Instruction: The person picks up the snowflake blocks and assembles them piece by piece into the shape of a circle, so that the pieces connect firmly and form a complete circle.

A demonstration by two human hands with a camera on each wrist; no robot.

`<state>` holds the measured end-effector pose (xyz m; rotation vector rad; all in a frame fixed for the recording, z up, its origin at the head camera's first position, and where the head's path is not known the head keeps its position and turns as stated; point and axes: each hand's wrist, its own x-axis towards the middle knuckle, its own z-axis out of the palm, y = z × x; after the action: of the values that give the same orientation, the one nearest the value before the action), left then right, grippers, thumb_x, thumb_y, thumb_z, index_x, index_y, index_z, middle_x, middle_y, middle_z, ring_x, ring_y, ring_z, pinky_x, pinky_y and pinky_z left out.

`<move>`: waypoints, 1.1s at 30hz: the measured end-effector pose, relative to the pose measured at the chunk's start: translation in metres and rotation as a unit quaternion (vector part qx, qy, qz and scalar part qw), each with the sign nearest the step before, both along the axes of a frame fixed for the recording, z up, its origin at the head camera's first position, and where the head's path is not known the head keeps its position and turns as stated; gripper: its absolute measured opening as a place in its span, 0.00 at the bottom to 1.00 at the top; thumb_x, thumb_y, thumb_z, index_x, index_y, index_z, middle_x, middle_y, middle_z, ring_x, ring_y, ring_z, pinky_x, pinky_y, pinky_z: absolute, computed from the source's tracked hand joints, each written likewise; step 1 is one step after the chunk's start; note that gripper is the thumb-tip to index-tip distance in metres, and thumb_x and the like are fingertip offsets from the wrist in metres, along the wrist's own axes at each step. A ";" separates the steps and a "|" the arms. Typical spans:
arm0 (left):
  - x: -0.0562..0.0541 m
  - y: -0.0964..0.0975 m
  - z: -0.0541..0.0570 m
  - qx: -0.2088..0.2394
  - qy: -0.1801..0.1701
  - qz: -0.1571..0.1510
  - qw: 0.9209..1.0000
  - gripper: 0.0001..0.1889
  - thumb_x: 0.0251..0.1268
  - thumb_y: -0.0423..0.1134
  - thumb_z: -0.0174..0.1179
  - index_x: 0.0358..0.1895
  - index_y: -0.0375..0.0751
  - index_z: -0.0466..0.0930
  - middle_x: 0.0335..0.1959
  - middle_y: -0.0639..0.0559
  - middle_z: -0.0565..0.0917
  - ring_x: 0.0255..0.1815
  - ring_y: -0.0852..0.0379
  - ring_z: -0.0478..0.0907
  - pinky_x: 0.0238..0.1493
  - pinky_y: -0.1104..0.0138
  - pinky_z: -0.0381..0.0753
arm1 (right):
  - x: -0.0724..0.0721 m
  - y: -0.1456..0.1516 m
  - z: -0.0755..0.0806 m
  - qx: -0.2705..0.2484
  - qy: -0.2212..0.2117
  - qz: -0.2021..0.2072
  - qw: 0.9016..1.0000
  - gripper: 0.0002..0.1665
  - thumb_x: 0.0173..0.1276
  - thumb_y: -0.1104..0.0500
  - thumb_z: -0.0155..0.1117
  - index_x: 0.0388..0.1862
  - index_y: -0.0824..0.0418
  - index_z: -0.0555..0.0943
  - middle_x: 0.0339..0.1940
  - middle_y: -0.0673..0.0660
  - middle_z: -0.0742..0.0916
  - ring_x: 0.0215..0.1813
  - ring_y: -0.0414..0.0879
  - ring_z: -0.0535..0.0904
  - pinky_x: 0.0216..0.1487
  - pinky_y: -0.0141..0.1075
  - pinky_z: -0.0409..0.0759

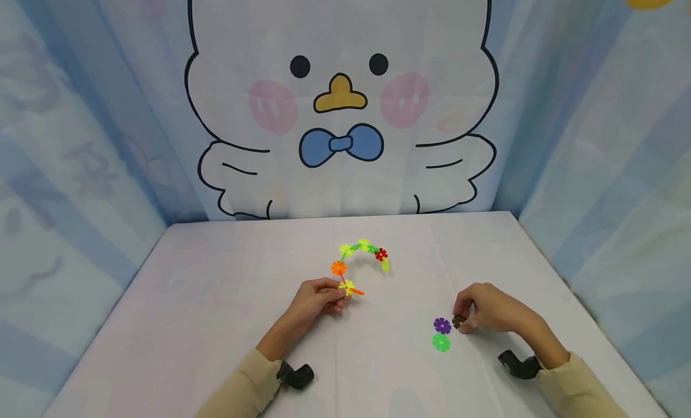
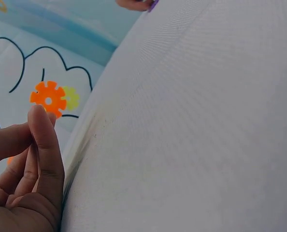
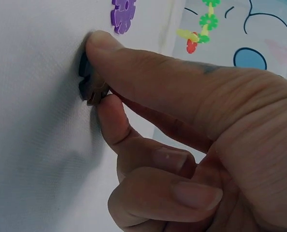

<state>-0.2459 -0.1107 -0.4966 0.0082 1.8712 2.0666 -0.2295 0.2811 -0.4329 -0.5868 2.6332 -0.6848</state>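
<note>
My left hand [image 1: 317,297] pinches the near end of a curved chain of notched plastic discs [image 1: 364,244], at a yellow disc [image 1: 346,287]. The chain arches away over the table in yellow, green, red and orange pieces, linked edge to edge. Thumb and fingertip meet just below an orange disc [image 2: 41,98] in the left wrist view. Low over the table at the right, my right hand [image 1: 495,310] holds a dark brown disc [image 3: 96,87] between thumb and forefinger. Beside it lie a purple disc [image 1: 442,325] and a green disc [image 1: 441,342], both flat.
A pale cloth covers the table [image 1: 227,346]. Behind it hangs a curtain [image 1: 340,184] printed with a cartoon bird, and more printed cloth closes in both sides. Black curved devices [image 1: 296,376] sit at both wrists.
</note>
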 end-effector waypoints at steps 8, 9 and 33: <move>-0.001 -0.001 -0.003 -0.001 -0.001 -0.002 1.000 0.12 0.74 0.30 0.65 0.53 0.26 0.80 0.37 0.48 0.93 0.29 0.64 0.85 0.36 0.72 0.88 | -0.003 0.001 -0.002 -0.013 -0.011 0.011 1.000 0.15 0.54 0.62 0.85 0.35 0.55 0.85 0.32 0.48 0.84 0.36 0.39 0.76 0.37 0.31 0.76; -0.002 -0.001 -0.003 0.000 -0.003 -0.001 1.000 0.12 0.74 0.31 0.65 0.53 0.26 0.80 0.37 0.48 0.93 0.29 0.64 0.85 0.36 0.72 0.88 | -0.003 0.001 -0.003 -0.015 -0.013 0.011 1.000 0.15 0.54 0.62 0.85 0.35 0.55 0.84 0.32 0.48 0.84 0.36 0.39 0.76 0.37 0.31 0.75; -0.002 0.000 -0.003 0.004 0.005 -0.004 1.000 0.07 0.73 0.30 0.65 0.48 0.29 0.82 0.36 0.48 0.93 0.28 0.64 0.85 0.36 0.71 0.89 | -0.015 0.003 0.006 -0.040 -0.003 0.023 0.999 0.07 0.65 0.61 0.77 0.31 0.54 0.86 0.29 0.45 0.86 0.33 0.36 0.76 0.33 0.30 0.76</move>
<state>-0.2476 -0.1106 -0.4992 0.0284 1.8650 2.0733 -0.2443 0.2836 -0.4272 -0.6658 2.5869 -0.7803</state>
